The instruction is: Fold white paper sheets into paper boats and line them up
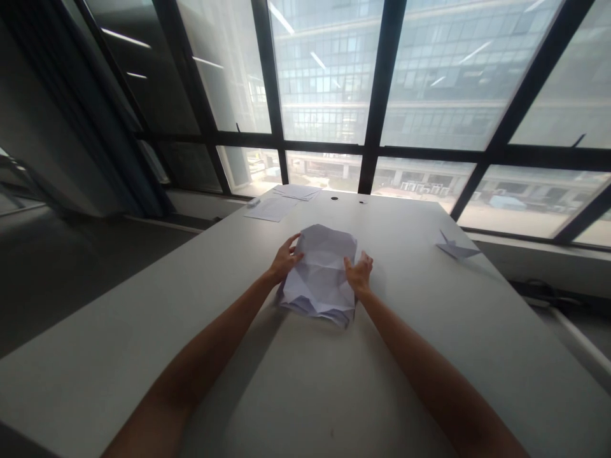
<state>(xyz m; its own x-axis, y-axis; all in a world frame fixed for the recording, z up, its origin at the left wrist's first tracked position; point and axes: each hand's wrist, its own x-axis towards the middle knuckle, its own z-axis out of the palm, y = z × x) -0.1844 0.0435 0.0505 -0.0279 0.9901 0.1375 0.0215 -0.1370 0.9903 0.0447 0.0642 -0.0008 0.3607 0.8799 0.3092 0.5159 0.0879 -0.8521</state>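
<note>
A creased, folded piece of white paper [322, 270] is in the middle of the white table, its near edge showing several layers that gape apart. My left hand [285, 259] grips its left edge, thumb on top and fingers at the side. At the opposite edge, my right hand [359, 270] holds the paper with the thumb laid over its upper face. Parts of the fingers of both hands are hidden behind or beneath the sheet.
Flat paper sheets [272, 207] lie at the table's far left. A folded paper shape with pointed ends [457, 248] sits near the right edge of the table [420, 318]. Large windows [329, 83] rise beyond the far edge; a dark curtain [105, 108] hangs left.
</note>
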